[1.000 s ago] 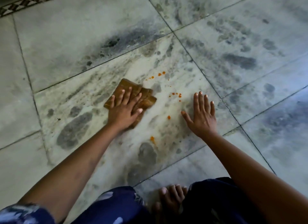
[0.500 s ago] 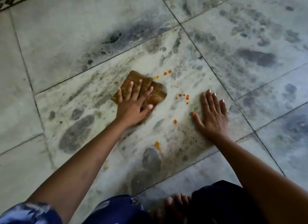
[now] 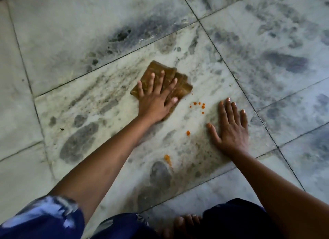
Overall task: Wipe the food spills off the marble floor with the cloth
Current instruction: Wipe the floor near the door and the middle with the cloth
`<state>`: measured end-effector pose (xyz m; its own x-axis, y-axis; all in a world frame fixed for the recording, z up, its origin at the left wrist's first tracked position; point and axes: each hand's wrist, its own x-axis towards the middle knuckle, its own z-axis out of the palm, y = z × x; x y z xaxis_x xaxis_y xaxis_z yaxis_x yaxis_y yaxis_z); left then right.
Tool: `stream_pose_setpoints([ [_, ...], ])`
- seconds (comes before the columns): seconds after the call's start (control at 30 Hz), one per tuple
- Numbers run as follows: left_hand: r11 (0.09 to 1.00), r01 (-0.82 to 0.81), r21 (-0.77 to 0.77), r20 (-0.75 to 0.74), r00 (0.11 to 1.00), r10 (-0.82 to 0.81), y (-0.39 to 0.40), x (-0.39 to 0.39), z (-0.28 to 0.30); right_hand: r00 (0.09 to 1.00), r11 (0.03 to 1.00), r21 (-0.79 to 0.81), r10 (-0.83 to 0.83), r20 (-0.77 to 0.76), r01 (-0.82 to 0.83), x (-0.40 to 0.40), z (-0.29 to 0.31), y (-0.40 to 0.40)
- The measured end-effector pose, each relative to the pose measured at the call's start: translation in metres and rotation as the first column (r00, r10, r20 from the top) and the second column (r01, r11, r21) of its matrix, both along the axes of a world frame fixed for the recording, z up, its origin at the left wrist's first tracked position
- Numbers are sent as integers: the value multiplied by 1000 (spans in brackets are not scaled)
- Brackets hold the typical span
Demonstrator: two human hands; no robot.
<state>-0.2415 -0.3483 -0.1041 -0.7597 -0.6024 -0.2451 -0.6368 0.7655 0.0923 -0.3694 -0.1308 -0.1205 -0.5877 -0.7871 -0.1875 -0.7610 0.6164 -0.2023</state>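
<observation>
The left hand (image 3: 155, 100) has its fingers (image 3: 161, 78) spread straight, pressing the brown cloth (image 3: 179, 85) flat on the marble floor (image 3: 89, 100): wiping is midway. Orange spills (image 3: 199, 105) lie just right of those fingers. The right hand (image 3: 229, 128), fingers released, braces flat beyond them. Next, likely, slide the cloth right across the spots.

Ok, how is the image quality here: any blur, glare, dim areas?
Head view: dim, no glare; cloth and left hand slightly motion-soft; right hand and orange spills clearer; patterned sleeve at the bottom edge smeared; tile lines bow from wide-angle distortion.
</observation>
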Motion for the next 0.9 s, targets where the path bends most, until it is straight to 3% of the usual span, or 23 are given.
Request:
stream_pose_setpoints([
  [0.1,994,93,-53,-76,992,-97,2,34,-2,1000,1000,0,3,-2,-3,0,-1,0],
  [0.17,996,72,-48,-41,996,-74,-12,39,-1,1000,1000,-5,-1,-4,1,0,-2,0],
  [0.37,998,-49,45,20,999,48,-51,-43,5,1000,1000,-7,-1,-10,1,-1,-3,0],
  [0.5,992,109,61,-6,994,-109,-16,-65,6,1000,1000,-9,3,-8,-3,-1,-2,1],
  [0.63,925,373,64,-81,926,-368,-2,-9,13,1000,1000,-23,-5,-8,4,0,-2,2],
  [0.73,949,307,76,-180,940,-290,-38,3,18,1000,999,-31,-11,-6,11,0,-3,1],
  [0.9,986,107,130,-165,983,-85,-40,-63,11,1000,999,-32,-6,-7,5,0,-3,1],
])
